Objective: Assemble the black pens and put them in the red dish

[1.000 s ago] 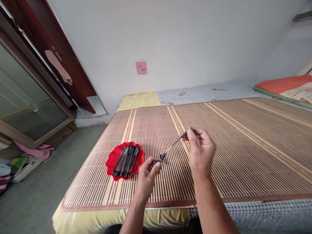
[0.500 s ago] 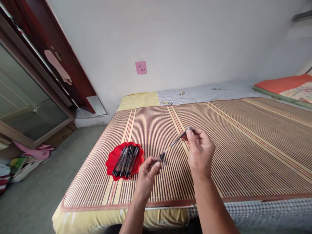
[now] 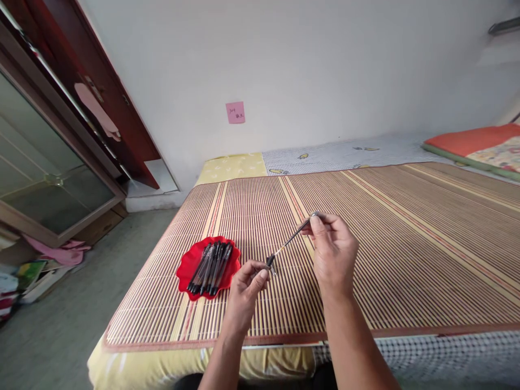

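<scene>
My left hand is closed around a black pen barrel, of which only the tip end shows past the fingers. My right hand pinches the upper end of a thin pen refill that slants down to the barrel's opening. Both hands hover above a striped bamboo mat on a bed. To the left of my left hand a red scalloped dish holds several black pens.
A pink sticky note is on the white wall behind the bed. An orange and patterned pillow lies at the far right. A glass-fronted cabinet and clutter on the floor are at the left.
</scene>
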The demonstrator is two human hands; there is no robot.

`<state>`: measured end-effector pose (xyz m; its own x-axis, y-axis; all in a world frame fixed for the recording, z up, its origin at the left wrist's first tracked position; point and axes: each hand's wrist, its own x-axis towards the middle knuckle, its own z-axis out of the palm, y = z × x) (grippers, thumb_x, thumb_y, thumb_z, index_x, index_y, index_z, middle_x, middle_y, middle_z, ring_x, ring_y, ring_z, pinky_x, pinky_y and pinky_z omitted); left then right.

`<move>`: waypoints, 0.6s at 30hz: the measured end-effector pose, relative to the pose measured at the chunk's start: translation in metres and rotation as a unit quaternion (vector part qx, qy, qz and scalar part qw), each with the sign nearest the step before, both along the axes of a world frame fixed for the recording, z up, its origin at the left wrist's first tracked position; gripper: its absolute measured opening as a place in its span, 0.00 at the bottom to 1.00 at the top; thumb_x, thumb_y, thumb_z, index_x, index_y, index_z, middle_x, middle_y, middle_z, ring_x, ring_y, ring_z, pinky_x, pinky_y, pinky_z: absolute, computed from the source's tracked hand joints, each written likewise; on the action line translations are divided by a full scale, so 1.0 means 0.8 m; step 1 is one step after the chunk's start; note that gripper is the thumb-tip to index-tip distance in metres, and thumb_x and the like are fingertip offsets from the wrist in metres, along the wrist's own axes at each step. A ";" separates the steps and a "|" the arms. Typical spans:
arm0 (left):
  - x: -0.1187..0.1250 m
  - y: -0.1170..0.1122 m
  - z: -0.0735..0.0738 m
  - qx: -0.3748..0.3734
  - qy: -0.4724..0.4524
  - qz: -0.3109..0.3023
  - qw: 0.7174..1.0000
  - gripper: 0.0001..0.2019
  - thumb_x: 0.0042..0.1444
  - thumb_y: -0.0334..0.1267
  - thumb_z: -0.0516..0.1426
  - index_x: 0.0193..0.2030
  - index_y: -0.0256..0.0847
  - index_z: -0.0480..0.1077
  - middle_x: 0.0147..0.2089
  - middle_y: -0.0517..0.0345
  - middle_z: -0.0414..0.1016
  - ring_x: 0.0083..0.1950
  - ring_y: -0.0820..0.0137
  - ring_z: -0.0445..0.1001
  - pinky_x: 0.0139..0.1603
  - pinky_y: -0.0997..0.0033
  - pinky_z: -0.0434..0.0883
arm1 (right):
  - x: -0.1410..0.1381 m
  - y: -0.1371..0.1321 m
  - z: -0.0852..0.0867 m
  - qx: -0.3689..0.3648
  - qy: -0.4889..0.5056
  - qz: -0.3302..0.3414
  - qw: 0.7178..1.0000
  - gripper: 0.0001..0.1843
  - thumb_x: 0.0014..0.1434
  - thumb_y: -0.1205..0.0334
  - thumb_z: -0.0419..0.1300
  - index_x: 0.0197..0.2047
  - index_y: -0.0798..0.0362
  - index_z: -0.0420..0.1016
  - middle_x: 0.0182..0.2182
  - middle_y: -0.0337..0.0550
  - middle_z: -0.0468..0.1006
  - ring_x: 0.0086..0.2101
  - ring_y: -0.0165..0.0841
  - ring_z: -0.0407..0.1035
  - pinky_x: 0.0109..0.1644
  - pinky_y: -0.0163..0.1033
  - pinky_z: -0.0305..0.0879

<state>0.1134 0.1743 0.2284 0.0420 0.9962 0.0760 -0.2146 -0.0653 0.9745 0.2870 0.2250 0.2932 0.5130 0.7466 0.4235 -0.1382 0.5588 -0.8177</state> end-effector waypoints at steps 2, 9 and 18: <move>-0.001 0.000 0.000 0.001 0.004 0.003 1.000 0.11 0.59 0.47 0.66 0.39 0.41 0.77 0.31 0.62 0.71 0.34 0.74 0.66 0.37 0.75 0.65 | 0.000 0.001 -0.001 0.001 0.002 0.001 1.000 0.11 0.60 0.53 0.69 0.40 0.52 0.78 0.31 0.38 0.80 0.30 0.30 0.76 0.35 0.38 0.77; 0.000 -0.001 0.003 0.001 -0.001 0.009 1.000 0.12 0.57 0.47 0.68 0.38 0.41 0.77 0.31 0.62 0.72 0.34 0.73 0.66 0.37 0.74 0.65 | 0.000 0.002 -0.004 -0.001 0.012 0.012 1.000 0.11 0.61 0.54 0.68 0.41 0.52 0.78 0.32 0.38 0.80 0.31 0.31 0.77 0.37 0.39 0.78; 0.002 -0.003 0.011 0.007 -0.005 0.032 0.999 0.12 0.54 0.46 0.70 0.37 0.40 0.78 0.31 0.61 0.72 0.34 0.73 0.67 0.36 0.75 0.66 | 0.000 -0.008 0.007 0.010 -0.053 -0.008 0.999 0.09 0.63 0.55 0.67 0.41 0.52 0.78 0.31 0.39 0.79 0.30 0.31 0.76 0.36 0.38 0.77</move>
